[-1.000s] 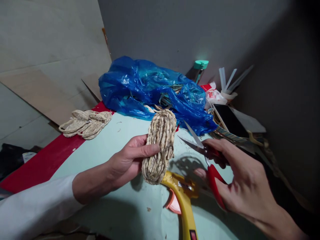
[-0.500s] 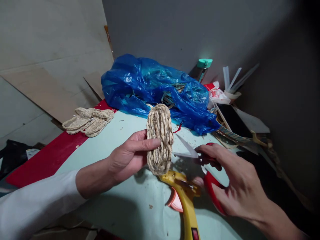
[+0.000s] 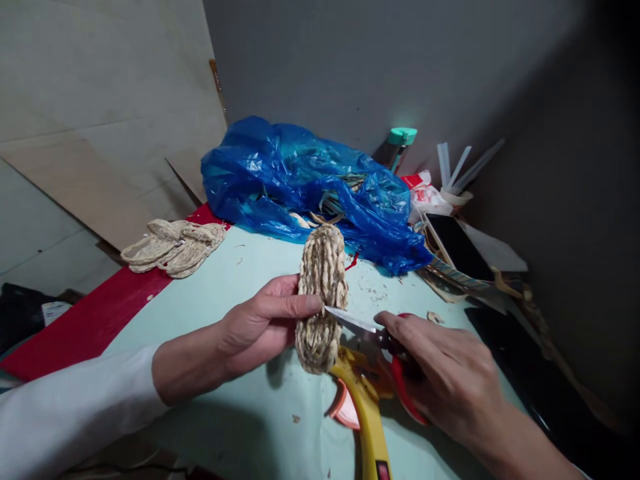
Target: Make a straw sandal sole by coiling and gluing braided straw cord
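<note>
My left hand (image 3: 260,320) grips a small oval sole woven of pale braided straw (image 3: 321,293), held upright above the mint-green table top (image 3: 250,413). My right hand (image 3: 445,373) is closed on red-handled scissors (image 3: 380,340). Their blades are together and the tip touches the sole's right edge, just beside my left thumb. A yellow glue gun (image 3: 367,413) lies on the table under both hands.
Finished straw sandals (image 3: 173,245) lie at the left on the red strip (image 3: 90,320). A crumpled blue plastic bag (image 3: 310,187) holding straw strips sits behind. A dark phone (image 3: 457,247), glue sticks in a cup (image 3: 457,180) and a green-capped bottle (image 3: 400,141) crowd the right corner.
The scissors have closed and moved left from beside the sole until their tip meets its right edge. My left hand has kept the sole nearly still.
</note>
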The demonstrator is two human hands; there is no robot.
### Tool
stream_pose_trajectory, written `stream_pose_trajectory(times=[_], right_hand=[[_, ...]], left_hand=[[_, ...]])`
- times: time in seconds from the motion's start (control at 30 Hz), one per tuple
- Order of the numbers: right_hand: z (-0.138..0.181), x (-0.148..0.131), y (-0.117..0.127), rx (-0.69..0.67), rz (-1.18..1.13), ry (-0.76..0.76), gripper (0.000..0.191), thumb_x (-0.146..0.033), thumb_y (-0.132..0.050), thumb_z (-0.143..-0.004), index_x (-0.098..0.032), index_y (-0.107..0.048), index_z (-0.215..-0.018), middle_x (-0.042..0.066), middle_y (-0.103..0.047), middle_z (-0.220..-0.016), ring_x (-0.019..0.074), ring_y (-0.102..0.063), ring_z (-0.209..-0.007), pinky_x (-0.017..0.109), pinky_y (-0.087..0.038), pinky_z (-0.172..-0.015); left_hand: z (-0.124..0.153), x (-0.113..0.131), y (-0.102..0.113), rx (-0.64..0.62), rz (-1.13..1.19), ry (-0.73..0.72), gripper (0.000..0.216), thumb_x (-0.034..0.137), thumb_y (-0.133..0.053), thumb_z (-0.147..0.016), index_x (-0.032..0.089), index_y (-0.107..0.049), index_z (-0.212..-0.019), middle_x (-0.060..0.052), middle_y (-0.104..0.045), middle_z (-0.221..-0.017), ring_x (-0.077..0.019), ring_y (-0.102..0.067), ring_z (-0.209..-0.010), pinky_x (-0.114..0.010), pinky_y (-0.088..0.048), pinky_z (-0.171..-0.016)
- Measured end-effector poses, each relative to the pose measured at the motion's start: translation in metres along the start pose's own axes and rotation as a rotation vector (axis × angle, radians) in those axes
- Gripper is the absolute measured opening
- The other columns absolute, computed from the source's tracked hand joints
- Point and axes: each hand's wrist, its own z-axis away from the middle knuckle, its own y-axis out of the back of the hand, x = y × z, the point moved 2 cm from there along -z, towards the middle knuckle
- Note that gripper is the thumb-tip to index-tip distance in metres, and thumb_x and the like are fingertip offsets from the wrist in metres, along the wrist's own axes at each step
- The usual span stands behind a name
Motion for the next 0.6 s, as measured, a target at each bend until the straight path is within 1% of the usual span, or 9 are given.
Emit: stream_pose_trajectory(times=[0.07,0.13,0.23,0.3,0.4,0.47,0.6], right_hand=[[0.001,-0.001,0.002,0.021,0.032,0.024,0.027,0.001,-0.051,-0.089,-0.011,-0.053,-0.113,0.005,-0.063,-0.076,0.0149,-0.061,-0.062,0.023,-0.042,-0.049],[0.003,0.002,0.004,0.043,0.066,-0.012,0.024,-0.002,-0.054,-0.090,-0.013,-0.055,-0.110,0.006,-0.065,-0.078,0.0157,-0.064,-0.063,0.023,-0.044,-0.049],[0.009,0.014,0.007,0.069,0.112,-0.133,0.020,-0.010,-0.058,-0.093,-0.016,-0.057,-0.112,0.005,-0.067,-0.084,0.0142,-0.065,-0.063,0.022,-0.048,-0.052],[0.012,0.024,0.007,0.060,0.114,-0.204,0.019,-0.018,-0.059,-0.095,-0.016,-0.058,-0.113,0.005,-0.068,-0.087,0.0127,-0.064,-0.062,0.020,-0.048,-0.053],[0.014,0.035,0.008,0.050,0.099,-0.273,0.019,-0.025,-0.062,-0.094,-0.016,-0.060,-0.111,0.003,-0.067,-0.084,0.0103,-0.060,-0.058,0.019,-0.047,-0.053],[0.013,0.038,0.009,0.061,0.099,-0.303,0.018,-0.026,-0.063,-0.094,-0.017,-0.061,-0.109,0.002,-0.066,-0.083,0.0097,-0.057,-0.057,0.019,-0.045,-0.052],[0.010,0.034,0.015,0.078,0.094,-0.327,0.019,-0.027,-0.062,-0.094,-0.018,-0.061,-0.111,0.003,-0.065,-0.085,0.0101,-0.056,-0.057,0.020,-0.044,-0.051]], left_hand=[[-0.001,-0.001,0.001,-0.019,-0.049,-0.003,0.019,0.010,-0.073,-0.076,0.014,-0.070,-0.094,-0.006,-0.072,-0.089,-0.0152,-0.068,-0.082,-0.025,-0.055,-0.082],[-0.002,0.000,0.002,-0.019,-0.141,-0.031,0.021,0.012,-0.074,-0.076,0.014,-0.069,-0.096,-0.006,-0.072,-0.088,-0.0150,-0.067,-0.080,-0.025,-0.054,-0.079],[-0.001,0.004,0.004,0.068,-0.332,-0.124,0.027,0.020,-0.075,-0.076,0.013,-0.069,-0.102,-0.007,-0.070,-0.090,-0.0165,-0.065,-0.080,-0.025,-0.052,-0.074],[0.002,0.007,0.005,0.136,-0.443,-0.185,0.031,0.025,-0.075,-0.078,0.015,-0.069,-0.106,-0.006,-0.070,-0.092,-0.0177,-0.064,-0.083,-0.026,-0.050,-0.074],[0.007,0.010,0.005,0.187,-0.527,-0.215,0.034,0.028,-0.074,-0.080,0.017,-0.068,-0.112,-0.005,-0.069,-0.093,-0.0179,-0.062,-0.085,-0.026,-0.048,-0.076],[0.010,0.009,0.005,0.194,-0.551,-0.208,0.032,0.030,-0.074,-0.081,0.018,-0.069,-0.110,-0.004,-0.068,-0.090,-0.0162,-0.060,-0.080,-0.025,-0.048,-0.073],[0.010,0.007,0.005,0.172,-0.575,-0.161,0.024,0.032,-0.073,-0.081,0.015,-0.069,-0.097,-0.003,-0.063,-0.080,-0.0128,-0.056,-0.066,-0.023,-0.047,-0.061]])
